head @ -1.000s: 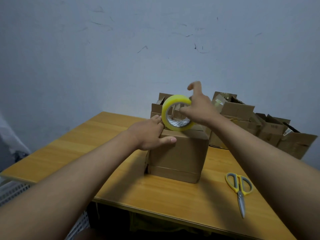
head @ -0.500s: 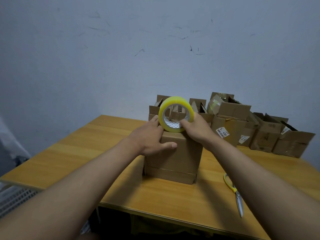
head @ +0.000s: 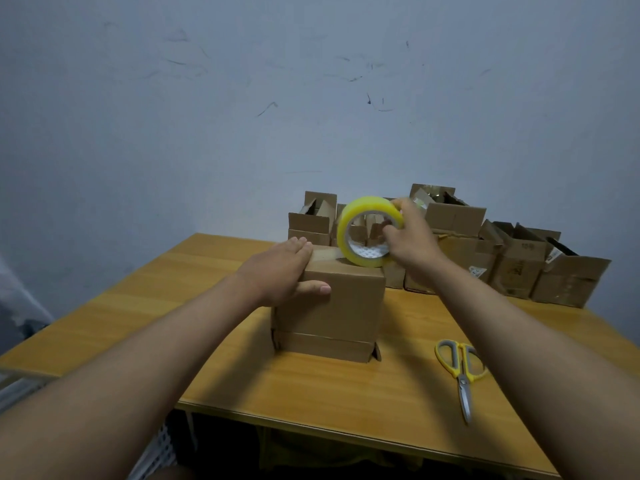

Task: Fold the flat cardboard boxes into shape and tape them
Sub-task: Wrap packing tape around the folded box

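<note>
Tabletop box [head: 332, 299], tape roll [head: 369, 233] in right grip [head: 410, 242]

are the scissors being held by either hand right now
No, the scissors lie on the table untouched, while the right hand grips the tape roll and the left hand presses the box.
</note>
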